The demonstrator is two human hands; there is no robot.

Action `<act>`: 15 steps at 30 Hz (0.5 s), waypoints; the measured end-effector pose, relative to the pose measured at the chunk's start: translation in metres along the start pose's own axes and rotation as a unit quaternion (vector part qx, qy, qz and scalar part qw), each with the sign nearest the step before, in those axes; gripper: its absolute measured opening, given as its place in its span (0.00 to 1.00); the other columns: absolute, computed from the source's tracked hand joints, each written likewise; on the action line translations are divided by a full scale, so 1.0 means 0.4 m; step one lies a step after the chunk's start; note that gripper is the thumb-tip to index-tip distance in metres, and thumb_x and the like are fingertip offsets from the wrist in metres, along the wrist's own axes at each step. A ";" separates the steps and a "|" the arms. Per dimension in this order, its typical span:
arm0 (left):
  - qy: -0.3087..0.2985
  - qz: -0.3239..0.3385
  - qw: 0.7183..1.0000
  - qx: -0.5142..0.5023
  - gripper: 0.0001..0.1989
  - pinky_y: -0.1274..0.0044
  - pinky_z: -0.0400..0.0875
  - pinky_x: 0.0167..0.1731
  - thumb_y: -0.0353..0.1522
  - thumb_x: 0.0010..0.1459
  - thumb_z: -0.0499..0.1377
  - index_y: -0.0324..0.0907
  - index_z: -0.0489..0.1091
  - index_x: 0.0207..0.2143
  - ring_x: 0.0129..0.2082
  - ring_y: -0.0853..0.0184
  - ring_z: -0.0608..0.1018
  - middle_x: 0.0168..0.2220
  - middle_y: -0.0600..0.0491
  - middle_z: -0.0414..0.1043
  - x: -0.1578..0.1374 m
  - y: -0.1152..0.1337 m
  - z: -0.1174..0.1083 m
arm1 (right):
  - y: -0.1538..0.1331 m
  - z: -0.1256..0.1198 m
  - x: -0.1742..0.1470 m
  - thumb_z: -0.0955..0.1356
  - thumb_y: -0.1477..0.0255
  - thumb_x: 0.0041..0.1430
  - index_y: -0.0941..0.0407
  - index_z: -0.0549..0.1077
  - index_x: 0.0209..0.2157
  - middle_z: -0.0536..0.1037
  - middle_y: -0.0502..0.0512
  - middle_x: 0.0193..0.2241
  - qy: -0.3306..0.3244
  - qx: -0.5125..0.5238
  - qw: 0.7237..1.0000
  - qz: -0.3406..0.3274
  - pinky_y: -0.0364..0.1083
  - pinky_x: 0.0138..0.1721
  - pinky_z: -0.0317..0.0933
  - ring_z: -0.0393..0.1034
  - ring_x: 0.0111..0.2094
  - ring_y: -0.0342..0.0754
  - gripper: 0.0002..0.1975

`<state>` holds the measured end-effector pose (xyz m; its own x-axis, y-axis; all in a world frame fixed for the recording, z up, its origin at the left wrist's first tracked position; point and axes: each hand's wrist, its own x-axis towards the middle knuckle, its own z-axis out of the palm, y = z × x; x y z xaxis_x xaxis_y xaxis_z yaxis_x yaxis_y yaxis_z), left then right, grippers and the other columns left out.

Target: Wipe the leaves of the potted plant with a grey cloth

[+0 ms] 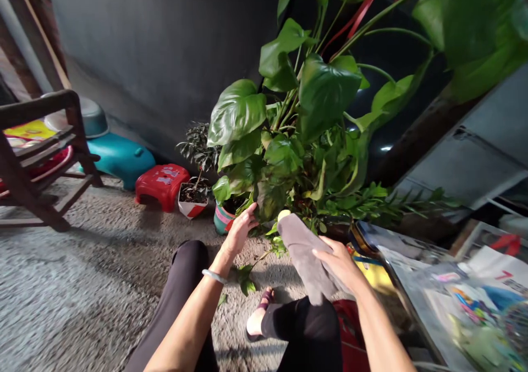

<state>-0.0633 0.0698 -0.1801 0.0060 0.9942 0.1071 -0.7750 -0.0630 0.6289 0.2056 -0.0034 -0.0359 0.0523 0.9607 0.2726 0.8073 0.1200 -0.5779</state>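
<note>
My right hand [339, 264] grips a grey cloth [305, 256], which hangs from it in front of the lower leaves. A small yellow leaf-like patch shows at the cloth's upper tip. My left hand [239, 231] reaches toward the foot of a large potted plant [330, 94]; its fingers are stretched out and hold nothing that I can see. Behind that hand stands a green and pink pot [223, 218]. The plant has broad, glossy green leaves, and one low leaf [270, 197] near my left fingertips looks dull and brownish.
To the left are a small shrub in a white and red pot [193, 198], a red stool [162, 185], a teal plastic seat [119, 154] and a wooden chair [74, 135]. A cluttered table [406, 289] flanks my right arm. A red ribbon [367, 9] hangs among the stems.
</note>
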 end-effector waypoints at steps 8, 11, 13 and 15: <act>-0.010 -0.015 1.000 -0.019 0.33 0.60 0.69 0.59 0.48 0.54 0.69 0.42 0.80 0.58 0.58 0.51 0.75 0.62 0.43 0.76 -0.008 -0.013 0.012 | -0.261 -0.035 0.106 0.71 0.63 0.60 0.58 0.82 0.54 0.85 0.64 0.50 0.131 0.019 0.984 -0.123 0.57 0.58 0.72 0.80 0.50 0.59 0.23; -0.009 -0.009 1.000 -0.028 0.33 0.61 0.69 0.59 0.49 0.54 0.69 0.41 0.80 0.57 0.58 0.51 0.75 0.60 0.43 0.77 -0.006 -0.002 0.007 | -0.267 0.028 0.114 0.69 0.70 0.57 0.58 0.84 0.53 0.84 0.67 0.51 0.017 -0.077 0.988 -0.133 0.59 0.57 0.72 0.80 0.50 0.60 0.23; 0.001 0.005 0.999 -0.041 0.30 0.62 0.69 0.59 0.49 0.54 0.70 0.41 0.82 0.54 0.58 0.51 0.76 0.58 0.43 0.79 -0.002 0.011 -0.001 | -0.252 0.034 0.079 0.70 0.73 0.54 0.54 0.85 0.52 0.86 0.63 0.50 -0.100 -0.107 0.982 -0.122 0.59 0.58 0.72 0.80 0.50 0.60 0.24; 0.007 0.011 0.998 -0.058 0.28 0.63 0.69 0.59 0.48 0.53 0.70 0.41 0.83 0.51 0.58 0.51 0.76 0.55 0.44 0.81 0.001 0.020 -0.009 | -0.249 0.006 0.040 0.70 0.74 0.53 0.51 0.85 0.52 0.86 0.58 0.50 -0.169 -0.081 0.974 -0.130 0.58 0.60 0.71 0.81 0.51 0.59 0.25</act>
<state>-0.0719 0.0701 -0.1779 -0.0200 0.9938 0.1098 -0.8429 -0.0759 0.5328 0.1246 0.0006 0.0244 -0.3394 0.9342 0.1096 0.8508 0.3546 -0.3878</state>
